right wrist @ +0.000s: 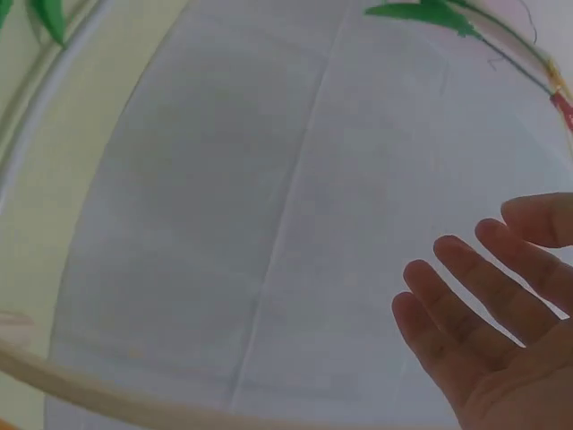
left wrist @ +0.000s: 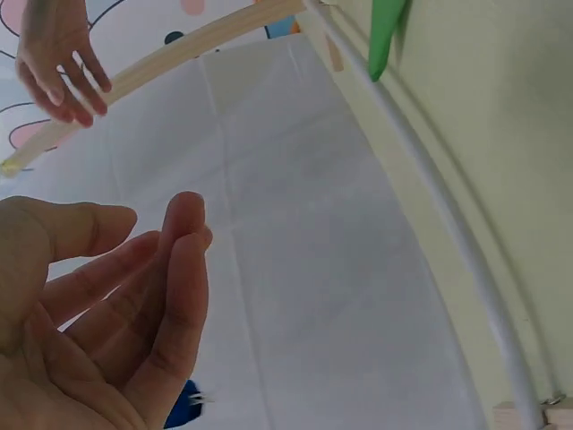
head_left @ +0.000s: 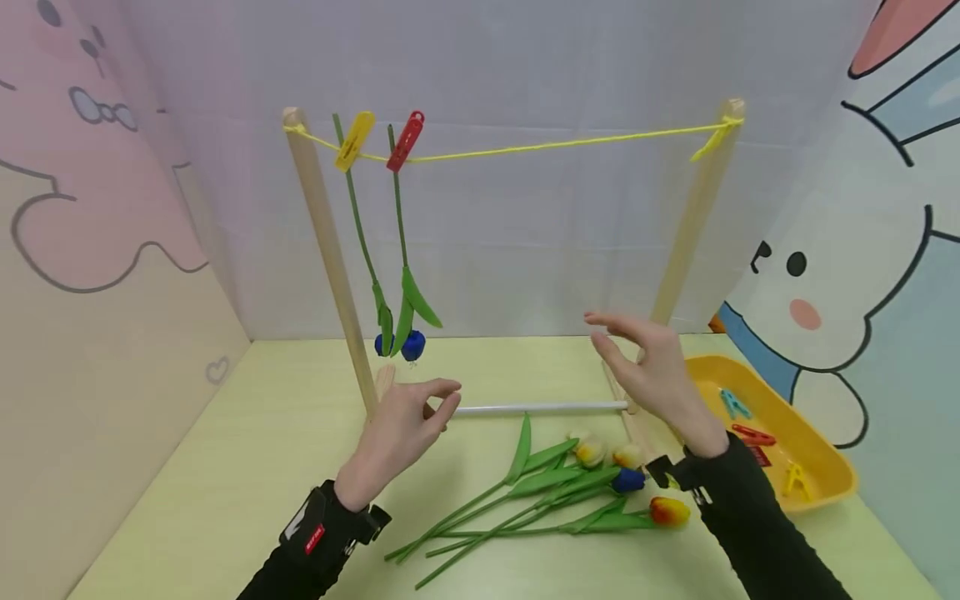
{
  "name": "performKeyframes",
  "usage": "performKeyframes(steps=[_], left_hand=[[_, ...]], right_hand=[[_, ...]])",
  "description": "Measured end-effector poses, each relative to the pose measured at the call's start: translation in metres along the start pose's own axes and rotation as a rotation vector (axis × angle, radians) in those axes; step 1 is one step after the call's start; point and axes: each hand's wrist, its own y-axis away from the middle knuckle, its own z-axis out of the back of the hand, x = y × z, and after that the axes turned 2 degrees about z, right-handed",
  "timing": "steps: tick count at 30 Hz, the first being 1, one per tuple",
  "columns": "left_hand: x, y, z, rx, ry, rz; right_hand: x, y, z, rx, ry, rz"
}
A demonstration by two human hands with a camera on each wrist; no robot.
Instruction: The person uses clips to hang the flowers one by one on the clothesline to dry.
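Two blue flowers [head_left: 412, 345] hang head down from a yellow string [head_left: 540, 147], one stem under a yellow clothespin [head_left: 355, 141], the other under a red clothespin [head_left: 406, 142]. Below the blooms, the left hand [head_left: 401, 429] is raised over the table with relaxed, bent fingers; its left wrist view shows nothing between thumb and fingers. The right hand [head_left: 654, 371], near the right post [head_left: 697, 208], has its fingers loosely extended and holds nothing. Under and between the hands, several flowers with yellow, red-yellow [head_left: 670, 512] and blue [head_left: 628, 480] heads lie on the table.
An orange tray [head_left: 828, 479] at the right holds a teal clothespin [head_left: 735, 404], red ones [head_left: 753, 435] and a yellow one [head_left: 797, 482]. A white rod [head_left: 540, 407] joins the wooden frame's feet. The left post [head_left: 330, 250] stands beside the hanging flowers.
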Motion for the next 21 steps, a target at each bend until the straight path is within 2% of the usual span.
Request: performKeyframes(steps=[1,2,3,6,9,12,16,21], left_hand=[[0.003,0.002,-0.003,0.025,-0.008,0.019],[0.006,0.004,-0.006,0.05,-0.016,0.037],[0.009,0.006,-0.01,0.072,-0.024,0.049],[0.013,0.007,-0.019,0.131,-0.048,0.072],[0.013,0.005,-0.028,0.171,-0.062,0.082],[0.013,0.005,-0.035,0.2,-0.075,0.083],[0.016,0.008,-0.04,0.219,-0.102,0.106],[0.021,0.01,-0.043,0.226,-0.134,0.143]], right_hand=[[-0.002,0.008,0.005,0.006,0.031,-0.042],[0.019,0.011,0.012,0.015,0.096,-0.11],[0.028,0.016,0.017,0.037,0.129,-0.182],[0.036,0.03,0.027,0.08,0.182,-0.311],[0.039,0.04,0.034,0.088,0.216,-0.397],[0.036,0.046,0.041,0.061,0.249,-0.425],[0.03,0.051,0.046,0.032,0.275,-0.42],[0.025,0.056,0.048,0.043,0.272,-0.423]])
